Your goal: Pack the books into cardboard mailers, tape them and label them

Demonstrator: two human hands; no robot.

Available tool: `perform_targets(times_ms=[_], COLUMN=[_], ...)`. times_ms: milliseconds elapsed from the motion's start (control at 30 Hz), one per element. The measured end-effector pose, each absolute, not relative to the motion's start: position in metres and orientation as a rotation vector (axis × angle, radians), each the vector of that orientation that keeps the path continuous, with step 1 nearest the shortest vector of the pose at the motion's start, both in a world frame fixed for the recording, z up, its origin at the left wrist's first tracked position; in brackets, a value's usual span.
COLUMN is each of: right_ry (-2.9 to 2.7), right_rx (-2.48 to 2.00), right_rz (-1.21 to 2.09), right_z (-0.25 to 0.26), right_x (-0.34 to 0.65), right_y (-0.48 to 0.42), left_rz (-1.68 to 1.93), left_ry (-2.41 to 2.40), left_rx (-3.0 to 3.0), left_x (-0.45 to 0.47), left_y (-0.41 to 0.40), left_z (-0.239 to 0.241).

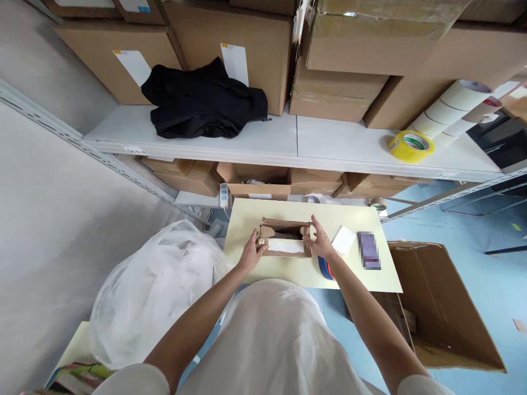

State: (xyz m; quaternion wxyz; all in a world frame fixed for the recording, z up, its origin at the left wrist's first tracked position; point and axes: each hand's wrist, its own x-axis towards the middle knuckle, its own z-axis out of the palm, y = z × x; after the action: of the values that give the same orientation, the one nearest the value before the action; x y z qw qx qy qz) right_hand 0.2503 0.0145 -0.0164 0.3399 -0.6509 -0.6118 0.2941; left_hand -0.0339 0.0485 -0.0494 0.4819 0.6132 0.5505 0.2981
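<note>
A small open cardboard box (284, 226) sits on a pale yellow table (288, 269), with a white item (285, 245) inside it. My left hand (252, 250) grips the box's left end, fingers curled on the flap. My right hand (319, 239) rests against the box's right end, fingers partly spread on the flap. A white card (344, 240) and a purple flat object (369, 249) lie just right of my right hand. A blue and red roll (325, 269) pokes out at the table's edge under my right wrist.
A big white plastic bag (152, 291) stands left of the table. An open brown carton (440, 307) sits on the blue floor at right. White shelves (329, 142) behind hold large cartons, a black garment (201, 101), yellow tape (410, 146) and white rolls (453, 107).
</note>
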Motion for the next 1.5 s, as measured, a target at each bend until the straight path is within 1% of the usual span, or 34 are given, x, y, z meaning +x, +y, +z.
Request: perform_targets(times_ms=[133, 267, 467, 600, 733, 833, 933, 1067, 1200, 1300, 1400, 1500], right_ry=[-1.838, -2.022, -2.111, -2.150, -2.155, -2.122, -2.089, -1.952, -1.545, -1.426, -1.336, -1.296], right_rx=[-1.643, -1.746, -1.848, -1.826, -1.826, -1.799, -1.772, -1.791, -2.111, -2.312, -2.432, -2.492], right_rz=[0.725, 0.692, 0.585, 0.480, 0.453, 0.511, 0.561, 0.542, 0.450, 0.552, 0.602, 0.494], right_z=[-0.016, -0.024, -0.029, -0.030, -0.032, -0.031, -0.028, -0.030, -0.047, -0.064, -0.075, -0.080], right_x=[0.251, 0.248, 0.240, 0.238, 0.238, 0.238, 0.238, 0.250, 0.269, 0.274, 0.274, 0.277], right_y=[0.005, -0.017, -0.024, -0.020, -0.023, -0.023, -0.022, -0.039, -0.084, -0.107, -0.106, -0.094], left_rz=[0.715, 0.741, 0.767, 0.752, 0.621, 0.382, 0.236, 0.219, 0.187, 0.142, 0.130, 0.172], left_ry=[1.348, 1.288, 1.340, 1.376, 1.326, 1.069, 0.980, 1.019, 0.977, 0.972, 0.987, 0.991], left_rx=[1.389, 1.314, 1.386, 1.616, 2.089, 2.408, 2.490, 2.457, 2.465, 2.463, 2.451, 2.423], left_x=[-0.028, -0.020, -0.008, -0.003, -0.002, 0.001, 0.005, 0.007, 0.002, -0.002, -0.004, -0.003], left_y=[0.046, 0.039, 0.041, 0.047, 0.046, 0.047, 0.050, 0.054, 0.057, 0.059, 0.059, 0.057], left_z=[-0.046, -0.047, -0.053, -0.046, -0.023, -0.007, -0.004, -0.012, -0.014, -0.013, -0.014, -0.017])
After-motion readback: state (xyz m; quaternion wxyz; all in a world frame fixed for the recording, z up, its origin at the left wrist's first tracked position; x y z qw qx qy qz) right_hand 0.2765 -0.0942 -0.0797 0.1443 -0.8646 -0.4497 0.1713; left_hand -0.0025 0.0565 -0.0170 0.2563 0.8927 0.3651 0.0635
